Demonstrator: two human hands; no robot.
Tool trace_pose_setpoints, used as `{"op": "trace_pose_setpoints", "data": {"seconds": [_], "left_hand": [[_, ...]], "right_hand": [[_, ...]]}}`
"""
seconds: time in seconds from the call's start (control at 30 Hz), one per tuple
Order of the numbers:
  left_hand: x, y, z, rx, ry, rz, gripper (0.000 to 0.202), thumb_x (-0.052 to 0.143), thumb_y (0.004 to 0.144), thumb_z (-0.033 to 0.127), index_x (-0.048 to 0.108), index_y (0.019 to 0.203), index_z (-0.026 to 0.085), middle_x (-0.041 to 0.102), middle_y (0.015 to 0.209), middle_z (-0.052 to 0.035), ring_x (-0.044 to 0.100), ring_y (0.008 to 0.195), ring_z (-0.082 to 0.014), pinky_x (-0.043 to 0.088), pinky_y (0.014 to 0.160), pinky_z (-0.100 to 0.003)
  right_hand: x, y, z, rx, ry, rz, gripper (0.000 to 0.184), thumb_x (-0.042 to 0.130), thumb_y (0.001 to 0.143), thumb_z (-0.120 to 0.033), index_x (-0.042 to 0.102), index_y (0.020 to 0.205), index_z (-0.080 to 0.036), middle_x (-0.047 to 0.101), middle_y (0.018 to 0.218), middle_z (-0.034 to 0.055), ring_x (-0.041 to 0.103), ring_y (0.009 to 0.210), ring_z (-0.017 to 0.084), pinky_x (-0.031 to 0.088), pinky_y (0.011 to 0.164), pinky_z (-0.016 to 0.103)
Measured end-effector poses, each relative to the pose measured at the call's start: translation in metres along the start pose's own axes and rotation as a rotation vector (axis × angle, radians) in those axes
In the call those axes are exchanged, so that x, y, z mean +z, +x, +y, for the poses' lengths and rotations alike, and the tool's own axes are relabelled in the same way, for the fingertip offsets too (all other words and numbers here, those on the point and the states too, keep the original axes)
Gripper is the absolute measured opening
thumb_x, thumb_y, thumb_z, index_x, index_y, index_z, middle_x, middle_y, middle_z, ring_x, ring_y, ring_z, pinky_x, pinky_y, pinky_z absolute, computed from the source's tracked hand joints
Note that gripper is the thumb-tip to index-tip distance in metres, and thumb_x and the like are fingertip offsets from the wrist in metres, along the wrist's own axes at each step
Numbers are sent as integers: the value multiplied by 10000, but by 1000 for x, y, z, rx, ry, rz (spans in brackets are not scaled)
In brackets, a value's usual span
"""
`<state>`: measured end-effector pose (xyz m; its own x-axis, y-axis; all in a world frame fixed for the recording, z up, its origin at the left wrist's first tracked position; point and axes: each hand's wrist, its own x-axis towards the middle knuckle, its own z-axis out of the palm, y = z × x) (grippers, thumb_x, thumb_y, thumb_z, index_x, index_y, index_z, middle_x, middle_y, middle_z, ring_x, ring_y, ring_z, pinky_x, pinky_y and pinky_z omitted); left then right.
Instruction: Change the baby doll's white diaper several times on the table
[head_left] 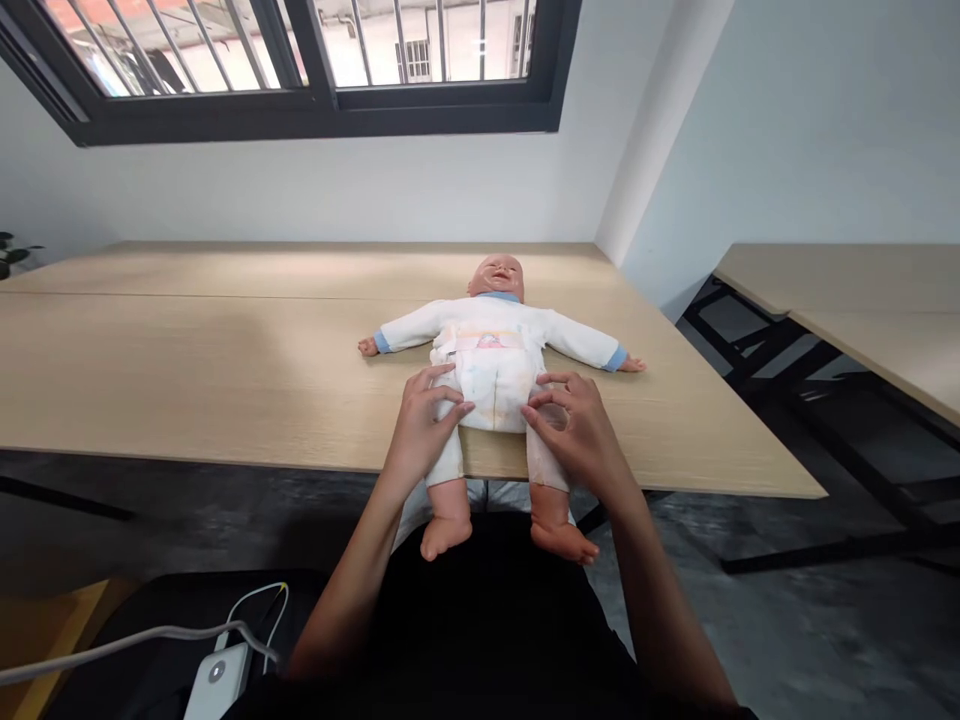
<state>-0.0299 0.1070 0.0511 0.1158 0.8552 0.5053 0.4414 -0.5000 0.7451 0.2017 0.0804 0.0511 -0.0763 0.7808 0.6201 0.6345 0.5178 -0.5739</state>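
Bald, pinkish plastic baby doll in white clothing with blue cuffs [491, 316], face up on pale wood-grain table [187, 370], feet overhanging near edge. White diaper with pink printed band [491, 385], around hips. Left hand [424, 420], right hand [576, 424]: fingers curled at diaper's leg edges, one per side; whether pinching, cannot tell.

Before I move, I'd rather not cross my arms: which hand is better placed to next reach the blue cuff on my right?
Probably the right hand: it is on that side of the doll, nearer the cuff. The left hand, on the opposite side, would likely cross over.
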Motion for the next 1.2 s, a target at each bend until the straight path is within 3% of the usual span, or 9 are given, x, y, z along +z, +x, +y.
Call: {"op": "trace_pose_setpoints", "data": {"seconds": [0.27,0.43,0.5,0.57,0.7,0.8,1.03,1.13,1.2], "left_hand": [[-14,2,-3,-86,-209,-27,225,771,806,383,685,719,194,650,1246,-97,558,1286,-300,411,1136,-493],[-17,55,5,-12,-166,51,248,759,813,411,628,872,209,678,1116,-77,622,1119,-255,502,982,-425],[-11,86,7,75,-46,-29,226,771,811,371,635,903,216,683,1069,-60,617,1079,-245,488,966,-403],[-3,110,5,108,48,-171,185,779,790,303,631,849,210,679,965,-42,618,953,-225,488,881,-366],[7,126,-9,130,99,-301,166,780,763,270,637,797,194,639,872,-24,570,778,-177,450,733,-307],[4,122,-18,146,59,-329,173,779,773,297,658,837,191,654,894,-24,569,787,-168,445,736,-291],[9,123,-23,127,42,-226,188,765,803,333,645,789,190,662,830,-17,564,749,-163,433,712,-279],[8,120,-30,34,77,-41,310,696,878,431,577,711,199,636,754,-15,557,717,-164,430,699,-287],[4,115,-39,-103,98,65,420,620,927,501,496,652,209,592,674,-18,549,659,-166,423,661,-297]], "right_hand": [[-2,3,6,40,127,17,163,656,927,-367,680,845,-228,661,1077,87,611,1072,294,445,1011,514],[-12,56,3,51,132,99,178,631,919,-399,636,904,-221,681,991,75,634,1012,259,495,954,431],[-8,88,6,24,112,14,206,646,897,-419,636,942,-219,687,1047,75,634,994,247,506,913,408],[1,115,14,6,109,-179,254,694,844,-437,651,958,-214,693,1077,70,629,921,230,510,824,376],[12,134,33,58,146,-412,326,743,773,-472,692,931,-192,682,906,50,595,790,197,476,713,323],[8,128,39,69,185,-387,339,757,763,-475,706,929,-183,680,891,49,593,808,194,473,728,313],[8,124,36,64,183,-354,314,747,785,-460,715,921,-179,688,943,64,601,836,204,491,758,331],[10,118,47,95,90,-143,307,731,802,-478,688,920,-198,675,1045,86,614,892,223,513,814,358],[8,110,61,201,3,34,361,708,823,-560,633,825,-206,672,967,102,617,884,248,522,843,393]]}}
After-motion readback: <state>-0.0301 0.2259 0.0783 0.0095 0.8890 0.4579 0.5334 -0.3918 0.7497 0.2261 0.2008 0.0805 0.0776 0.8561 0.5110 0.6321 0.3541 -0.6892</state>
